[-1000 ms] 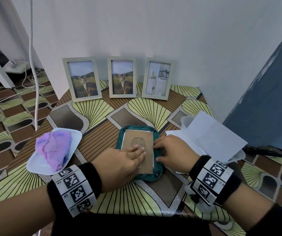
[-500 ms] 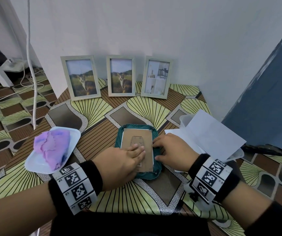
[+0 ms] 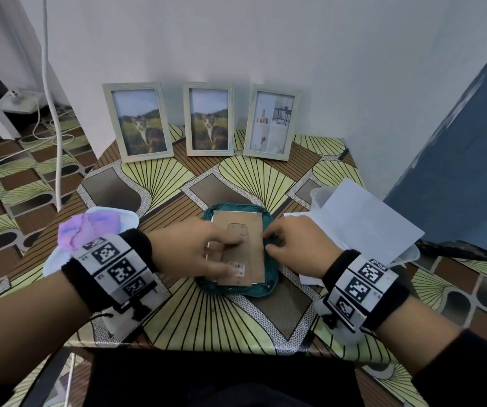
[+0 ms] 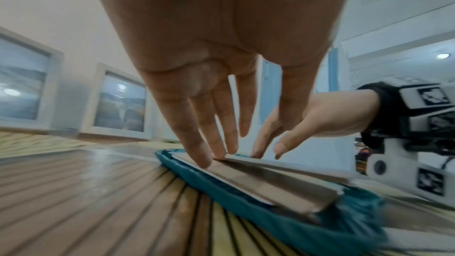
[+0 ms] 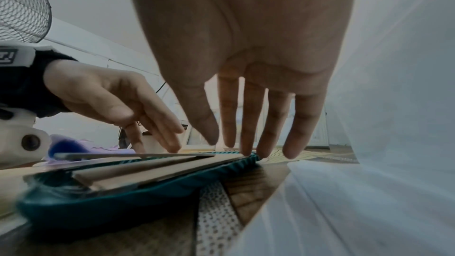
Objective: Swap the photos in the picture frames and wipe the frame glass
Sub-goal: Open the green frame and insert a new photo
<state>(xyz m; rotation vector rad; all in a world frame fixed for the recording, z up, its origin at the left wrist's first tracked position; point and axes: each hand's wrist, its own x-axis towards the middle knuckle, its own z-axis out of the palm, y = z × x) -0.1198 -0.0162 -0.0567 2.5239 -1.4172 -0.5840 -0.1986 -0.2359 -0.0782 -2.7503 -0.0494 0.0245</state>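
At the left of the head view a white dish [image 3: 60,254] holds a purple cloth [image 3: 86,230]. In the centre a picture frame [image 3: 237,248] lies face down on a teal cloth [image 3: 270,277] on the desk [image 3: 154,183]. The left hand [image 3: 186,249] presses straight, released fingers [image 4: 204,155] on its brown backing. The right hand [image 3: 298,246] touches the frame's right edge with relaxed fingers [image 5: 247,143]. Three framed photos [image 3: 209,118] stand along the upper middle; white paper [image 3: 365,221] lies right.
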